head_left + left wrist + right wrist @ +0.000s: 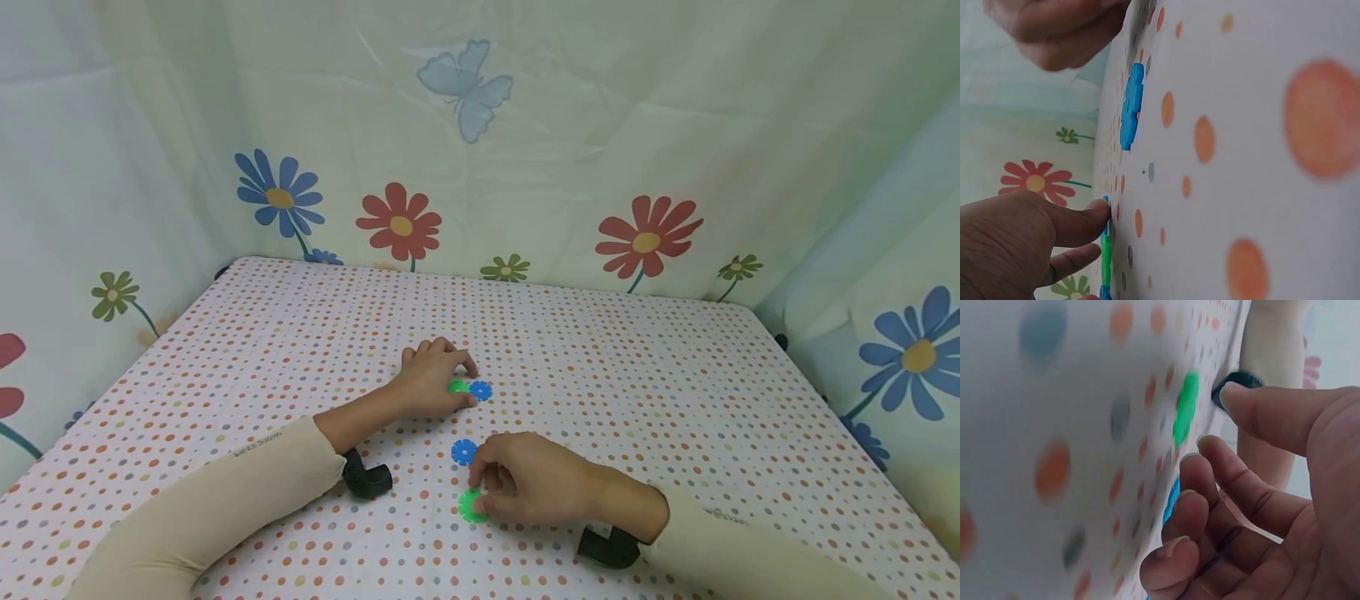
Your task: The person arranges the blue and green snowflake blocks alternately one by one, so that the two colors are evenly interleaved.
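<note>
While the left hand (429,379) touches a green disc (457,387), the right hand (528,479) nears another green disc (469,506)

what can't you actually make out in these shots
- Head view: whether the right hand pinches the near green disc or only touches it; its fingers cover the disc's edge.
- Head view: most of the far green disc, under the left hand.
- Left wrist view: the discs show edge-on, so the lone blue disc has no readable shape.
- Right wrist view: the dotted cloth is blurred.
</note>
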`<state>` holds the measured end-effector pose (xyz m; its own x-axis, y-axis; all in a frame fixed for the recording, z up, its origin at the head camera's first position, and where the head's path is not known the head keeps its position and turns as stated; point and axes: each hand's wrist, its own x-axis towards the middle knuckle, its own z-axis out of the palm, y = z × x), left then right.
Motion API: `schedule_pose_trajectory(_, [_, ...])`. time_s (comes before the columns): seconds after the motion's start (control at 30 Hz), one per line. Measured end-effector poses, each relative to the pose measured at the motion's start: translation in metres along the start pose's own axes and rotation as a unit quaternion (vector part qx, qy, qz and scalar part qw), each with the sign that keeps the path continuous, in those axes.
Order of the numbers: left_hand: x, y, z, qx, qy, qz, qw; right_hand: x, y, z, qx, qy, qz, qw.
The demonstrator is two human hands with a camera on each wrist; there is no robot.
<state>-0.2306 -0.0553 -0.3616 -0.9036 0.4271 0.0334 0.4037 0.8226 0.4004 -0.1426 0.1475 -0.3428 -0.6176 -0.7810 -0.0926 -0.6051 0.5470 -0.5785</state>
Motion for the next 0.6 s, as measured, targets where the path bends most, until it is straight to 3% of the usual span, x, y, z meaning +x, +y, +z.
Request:
schedule_pose_trajectory(0.27, [0.0,0.001,0.002,0.0,0.015,-0.006,0.9999,-0.008,-0.009,0.011,-0.034,-0.009,-0.023,0.9991])
schedule_pose_trajectory(0.6, [0.001,0.0,0.004,-0.005,0.024,0.001,0.9997,-0.009,-0.009,0.015,-0.054,0.011,-0.024,0.9982])
